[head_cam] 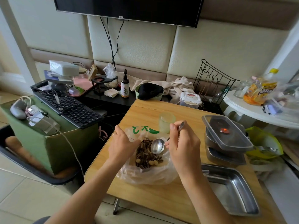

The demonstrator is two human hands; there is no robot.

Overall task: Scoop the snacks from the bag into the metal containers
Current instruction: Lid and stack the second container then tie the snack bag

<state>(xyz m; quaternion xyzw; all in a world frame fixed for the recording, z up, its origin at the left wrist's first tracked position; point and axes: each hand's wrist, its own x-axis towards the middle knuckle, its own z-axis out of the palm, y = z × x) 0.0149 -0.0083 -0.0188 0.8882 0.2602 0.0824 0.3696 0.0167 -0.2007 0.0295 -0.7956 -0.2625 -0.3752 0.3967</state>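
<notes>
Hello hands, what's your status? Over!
Left hand holds bag open. Right hand grips spoon, empty, over snacks. Metal container empty, way clear.

Glossy metal spoon [157,146], thin clear plastic bag [145,175], smooth wood-grain table [153,194], shiny steel tray [233,191]

What the top container [229,137] holds looks too blurred to tell.

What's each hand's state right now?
Left hand: grips the bag rim.
Right hand: holds the spoon, bowl empty, at the snacks.
</notes>
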